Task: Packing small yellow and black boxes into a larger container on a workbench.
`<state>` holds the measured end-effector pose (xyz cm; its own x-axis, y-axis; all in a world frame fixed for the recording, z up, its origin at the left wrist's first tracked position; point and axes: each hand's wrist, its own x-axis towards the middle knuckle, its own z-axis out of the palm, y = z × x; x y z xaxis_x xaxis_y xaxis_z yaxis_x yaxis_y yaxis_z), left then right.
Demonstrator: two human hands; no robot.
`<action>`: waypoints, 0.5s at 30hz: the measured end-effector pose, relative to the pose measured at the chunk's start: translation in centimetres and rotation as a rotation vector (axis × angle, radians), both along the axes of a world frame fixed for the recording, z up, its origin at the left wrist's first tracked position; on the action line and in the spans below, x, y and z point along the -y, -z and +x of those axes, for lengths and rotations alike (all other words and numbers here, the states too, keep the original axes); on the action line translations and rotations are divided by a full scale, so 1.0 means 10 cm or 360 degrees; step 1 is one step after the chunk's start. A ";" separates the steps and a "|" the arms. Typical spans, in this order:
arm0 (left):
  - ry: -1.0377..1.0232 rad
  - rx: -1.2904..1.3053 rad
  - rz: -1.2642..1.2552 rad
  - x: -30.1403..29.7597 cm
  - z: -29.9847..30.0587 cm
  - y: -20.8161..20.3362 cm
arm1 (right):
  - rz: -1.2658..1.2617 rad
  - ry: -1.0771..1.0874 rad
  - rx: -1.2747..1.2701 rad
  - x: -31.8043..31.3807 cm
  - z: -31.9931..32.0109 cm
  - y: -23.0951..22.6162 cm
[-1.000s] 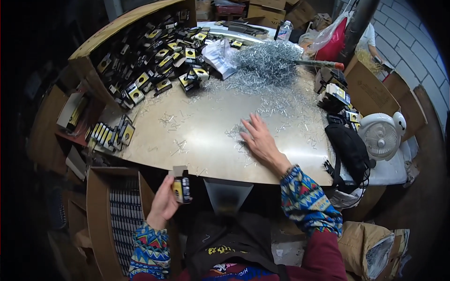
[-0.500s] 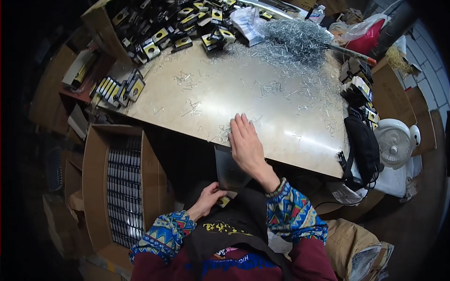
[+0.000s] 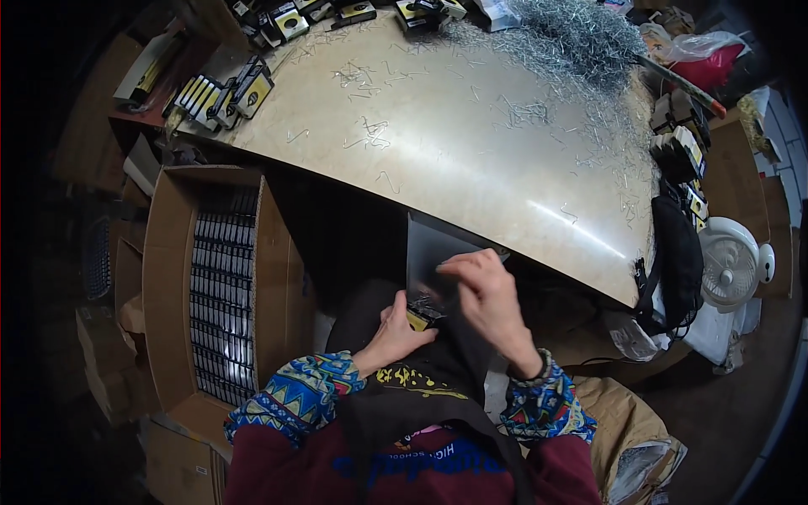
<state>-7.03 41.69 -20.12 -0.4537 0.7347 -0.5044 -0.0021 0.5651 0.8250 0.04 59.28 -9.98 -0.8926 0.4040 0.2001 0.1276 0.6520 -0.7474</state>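
Note:
In my left hand (image 3: 397, 335) is a small black and yellow box (image 3: 418, 321), gripped at the lower end of a smooth metal chute (image 3: 433, 244) that slopes down from the table edge. Thin bent metal pins (image 3: 429, 303) show at the box's mouth; how many are inside is hidden. Just over the chute hovers my right hand (image 3: 491, 305), its fingers bent and thumb apart, with nothing visible between them; the fingertips are slightly blurred. More loose bent pins (image 3: 369, 133) lie scattered on the table (image 3: 438, 143), and a large heap of them (image 3: 581, 42) rises at the far right.
To the left stands an open carton (image 3: 273, 295) with rows of packed boxes (image 3: 223, 295). Small boxes (image 3: 202, 99) line the table's left corner. At the right are a black bag (image 3: 677, 252), a white fan (image 3: 730, 263) and a brown paper sack (image 3: 627, 425).
My right hand has drawn back from the table edge to above the chute, its fingers now bent. Pins near that edge are gone, and pins now show at the box. The view has tilted down.

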 end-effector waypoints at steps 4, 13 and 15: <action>-0.0099 -0.0400 0.0225 0.01 0.08 0.16 | 0.0274 -0.0294 0.0248 0.39 0.09 0.43; 0.0108 -0.0753 0.0386 0.25 -0.21 -0.40 | -0.0532 -0.0307 0.0324 0.26 0.17 0.12; 0.0006 -0.0827 0.0554 0.12 -0.23 -0.46 | -0.0284 -0.0294 0.0100 0.33 0.10 0.10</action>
